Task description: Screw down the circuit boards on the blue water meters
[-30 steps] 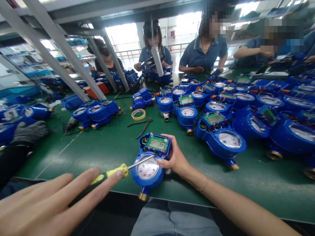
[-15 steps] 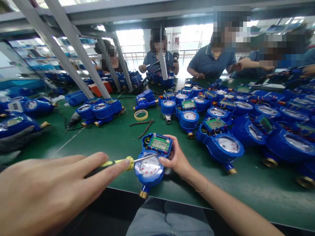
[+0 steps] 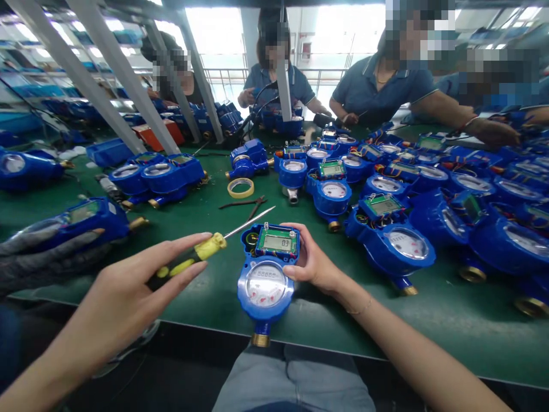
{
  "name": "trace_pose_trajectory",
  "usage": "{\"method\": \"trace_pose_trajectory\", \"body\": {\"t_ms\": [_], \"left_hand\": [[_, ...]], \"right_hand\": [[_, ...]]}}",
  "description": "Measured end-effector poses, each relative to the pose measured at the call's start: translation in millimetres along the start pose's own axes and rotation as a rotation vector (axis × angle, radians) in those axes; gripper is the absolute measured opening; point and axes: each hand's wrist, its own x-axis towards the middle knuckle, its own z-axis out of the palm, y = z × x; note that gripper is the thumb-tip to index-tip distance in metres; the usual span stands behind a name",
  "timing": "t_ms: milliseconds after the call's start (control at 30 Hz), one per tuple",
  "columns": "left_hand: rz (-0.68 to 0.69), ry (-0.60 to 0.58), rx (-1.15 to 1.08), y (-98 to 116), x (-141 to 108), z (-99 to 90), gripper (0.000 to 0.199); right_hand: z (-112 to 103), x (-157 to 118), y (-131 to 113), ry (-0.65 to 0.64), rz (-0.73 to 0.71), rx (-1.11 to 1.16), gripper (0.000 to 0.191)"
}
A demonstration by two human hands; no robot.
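My left hand [image 3: 141, 292] holds a screwdriver [image 3: 210, 245] by its yellow and black handle, its metal shaft pointing up and right above the green table. Near the table's front edge lies a blue water meter [image 3: 266, 289] with a round dial and a brass end toward me. My right hand [image 3: 315, 260] grips this meter at its upper right, thumb on the casing beside the dial. On top of the meter a green circuit board with a lit-grey display [image 3: 278, 243] shows digits. The screwdriver tip is just above the board, apart from it.
Many blue meters [image 3: 405, 243] crowd the right side. Beyond my meter lie pliers [image 3: 244, 202] and a tape roll [image 3: 241, 187]. At the left, a gloved hand [image 3: 55, 252] touches another meter [image 3: 98, 223]. Several people sit across the table, behind slanted grey posts [image 3: 107, 74].
My left hand has moved back and up, lifting the screwdriver away from the meter. At the left, the gloved hand and its meter have come nearer. A person across reaches out to the right.
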Motion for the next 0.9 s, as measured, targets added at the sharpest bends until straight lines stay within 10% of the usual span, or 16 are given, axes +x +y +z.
{"method": "trace_pose_trajectory", "body": {"t_ms": [567,900], "left_hand": [[-0.399,-0.053,-0.577,-28,15,107.7,0.051],[-0.526,0.003,-0.259,-37,14,110.5,0.046]], "right_hand": [[-7,8,-14,-0.099,0.147,0.043,0.084],[-11,7,-11,-0.075,0.169,0.145,0.089]]}}
